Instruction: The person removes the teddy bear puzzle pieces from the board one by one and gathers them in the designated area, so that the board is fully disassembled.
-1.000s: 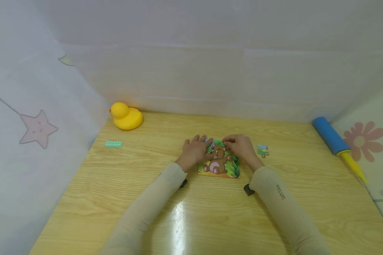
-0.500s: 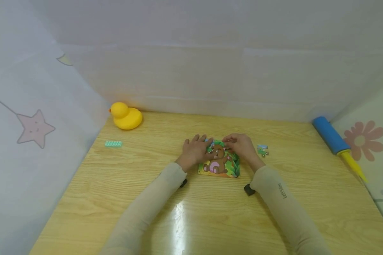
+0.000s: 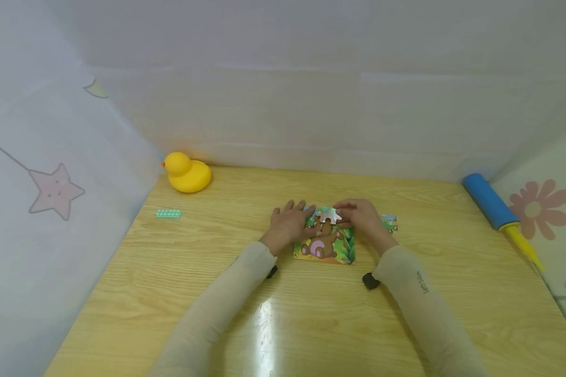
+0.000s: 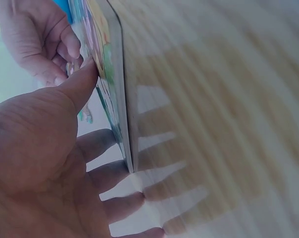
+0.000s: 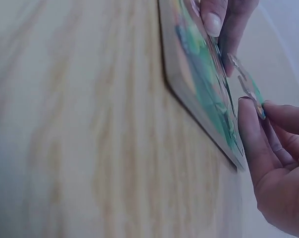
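The right hand point(image 3: 362, 217) pinched a jigsaw piece point(image 3: 329, 215) between thumb and fingers, holding it tilted over the upper part of the bear jigsaw puzzle point(image 3: 318, 248), which lay flat on the wooden table point(image 3: 207, 230). The left hand point(image 3: 287, 226) was spread across the puzzle's left side, its fingers apart and extended, while a loose piece point(image 3: 390, 219) lay just beyond the right wrist, apart from the puzzle.

Light is soft in the head view, though glare (a harsh white streak) marks the surface point(image 3: 311, 314) and the puzzle piece point(image 3: 329, 214) has a pale sheen. Both wrist views look hazy, the wood grain point(image 5: 105, 124) blurred.
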The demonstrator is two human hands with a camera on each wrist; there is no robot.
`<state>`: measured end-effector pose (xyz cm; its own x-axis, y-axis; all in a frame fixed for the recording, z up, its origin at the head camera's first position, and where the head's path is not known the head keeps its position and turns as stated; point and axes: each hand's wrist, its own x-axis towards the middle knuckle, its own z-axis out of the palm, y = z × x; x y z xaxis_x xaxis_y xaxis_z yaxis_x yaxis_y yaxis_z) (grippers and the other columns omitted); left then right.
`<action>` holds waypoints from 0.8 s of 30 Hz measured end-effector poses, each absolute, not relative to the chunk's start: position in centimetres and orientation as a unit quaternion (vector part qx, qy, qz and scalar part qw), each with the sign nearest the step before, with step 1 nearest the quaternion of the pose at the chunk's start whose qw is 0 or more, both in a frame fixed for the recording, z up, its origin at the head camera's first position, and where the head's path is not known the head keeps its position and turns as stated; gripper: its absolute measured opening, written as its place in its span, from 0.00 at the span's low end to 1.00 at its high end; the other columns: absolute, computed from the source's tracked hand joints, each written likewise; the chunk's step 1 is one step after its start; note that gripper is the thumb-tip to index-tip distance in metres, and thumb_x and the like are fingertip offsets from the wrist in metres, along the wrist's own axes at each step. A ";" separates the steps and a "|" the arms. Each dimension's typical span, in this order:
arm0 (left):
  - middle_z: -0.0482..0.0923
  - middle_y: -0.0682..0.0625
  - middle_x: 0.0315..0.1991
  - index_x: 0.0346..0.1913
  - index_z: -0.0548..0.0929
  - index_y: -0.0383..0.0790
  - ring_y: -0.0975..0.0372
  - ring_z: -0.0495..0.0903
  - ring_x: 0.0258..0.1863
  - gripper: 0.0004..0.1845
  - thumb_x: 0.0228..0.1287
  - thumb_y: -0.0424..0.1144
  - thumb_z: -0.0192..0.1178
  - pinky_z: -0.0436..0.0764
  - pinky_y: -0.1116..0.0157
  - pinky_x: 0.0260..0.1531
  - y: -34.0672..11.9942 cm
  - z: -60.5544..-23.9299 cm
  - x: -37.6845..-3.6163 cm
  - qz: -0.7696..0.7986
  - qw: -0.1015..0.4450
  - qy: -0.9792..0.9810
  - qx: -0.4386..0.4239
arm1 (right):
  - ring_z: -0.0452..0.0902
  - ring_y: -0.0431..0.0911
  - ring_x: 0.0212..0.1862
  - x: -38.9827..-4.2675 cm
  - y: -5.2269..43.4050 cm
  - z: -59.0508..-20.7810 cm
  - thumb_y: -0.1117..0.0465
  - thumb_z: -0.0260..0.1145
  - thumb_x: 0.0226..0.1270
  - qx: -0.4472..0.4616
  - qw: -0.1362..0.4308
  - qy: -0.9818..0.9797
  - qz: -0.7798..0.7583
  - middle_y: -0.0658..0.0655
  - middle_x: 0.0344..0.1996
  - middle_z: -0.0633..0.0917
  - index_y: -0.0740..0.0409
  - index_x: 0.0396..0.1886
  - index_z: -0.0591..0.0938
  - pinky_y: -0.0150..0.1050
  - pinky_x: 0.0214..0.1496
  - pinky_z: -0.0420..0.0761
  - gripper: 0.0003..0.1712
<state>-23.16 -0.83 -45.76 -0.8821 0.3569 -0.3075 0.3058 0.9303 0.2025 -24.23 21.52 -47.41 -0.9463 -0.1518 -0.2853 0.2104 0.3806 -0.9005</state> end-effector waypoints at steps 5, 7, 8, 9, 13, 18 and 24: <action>0.49 0.53 0.83 0.81 0.55 0.63 0.44 0.46 0.82 0.43 0.68 0.69 0.54 0.56 0.36 0.75 -0.9 -45.8 -23.1 0.070 0.172 0.968 0.169 | 0.89 0.51 0.44 -24.3 21.8 -47.5 0.59 0.59 0.79 0.031 0.168 0.791 -0.587 0.70 0.60 0.80 0.63 0.65 0.78 0.44 0.49 0.88 0.21; 0.49 0.53 0.83 0.81 0.55 0.63 0.44 0.46 0.82 0.43 0.68 0.69 0.54 0.56 0.36 0.74 -0.8 -45.9 -23.2 0.071 0.171 0.968 0.170 | 0.89 0.51 0.44 -24.3 22.0 -47.5 0.60 0.59 0.79 0.032 0.165 0.790 -0.590 0.70 0.60 0.80 0.63 0.65 0.78 0.44 0.50 0.88 0.21; 0.49 0.53 0.83 0.81 0.55 0.63 0.44 0.46 0.82 0.43 0.68 0.69 0.54 0.56 0.36 0.74 -0.8 -45.8 -23.2 0.072 0.170 0.968 0.171 | 0.89 0.51 0.44 -24.2 22.2 -47.5 0.60 0.58 0.79 0.033 0.164 0.789 -0.591 0.69 0.60 0.80 0.63 0.65 0.78 0.44 0.50 0.88 0.21; 0.49 0.53 0.83 0.81 0.55 0.63 0.44 0.46 0.82 0.43 0.68 0.69 0.54 0.56 0.36 0.75 -0.8 -45.8 -23.2 0.072 0.170 0.968 0.172 | 0.89 0.50 0.43 -24.2 22.4 -47.4 0.60 0.58 0.79 0.033 0.163 0.790 -0.591 0.68 0.60 0.80 0.63 0.65 0.78 0.43 0.49 0.88 0.20; 0.49 0.52 0.83 0.81 0.55 0.62 0.43 0.46 0.82 0.43 0.67 0.69 0.55 0.56 0.36 0.74 -0.8 -45.8 -23.1 0.081 0.168 0.967 0.175 | 0.89 0.46 0.42 -24.1 23.3 -47.2 0.62 0.58 0.79 0.043 0.164 0.779 -0.603 0.67 0.58 0.81 0.64 0.65 0.78 0.42 0.48 0.88 0.20; 0.50 0.51 0.83 0.80 0.56 0.61 0.43 0.47 0.82 0.43 0.67 0.69 0.56 0.57 0.35 0.74 -0.7 -45.7 -23.1 0.088 0.162 0.967 0.178 | 0.90 0.44 0.42 -24.3 25.0 -46.8 0.60 0.59 0.78 0.057 0.161 0.779 -0.604 0.64 0.56 0.84 0.64 0.67 0.77 0.41 0.48 0.88 0.22; 0.51 0.52 0.83 0.80 0.56 0.62 0.43 0.47 0.82 0.43 0.67 0.69 0.56 0.57 0.35 0.74 -0.7 -45.7 -23.0 0.086 0.163 0.967 0.175 | 0.89 0.40 0.41 -24.0 27.2 -46.2 0.59 0.59 0.78 0.064 0.163 0.784 -0.596 0.62 0.57 0.83 0.63 0.68 0.76 0.40 0.49 0.88 0.23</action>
<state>-23.04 -0.71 -45.67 -0.8859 0.3658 -0.2854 0.3094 0.9242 0.2239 -23.96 27.17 -46.16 -0.9387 -0.0945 -0.3314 0.2942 0.2809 -0.9135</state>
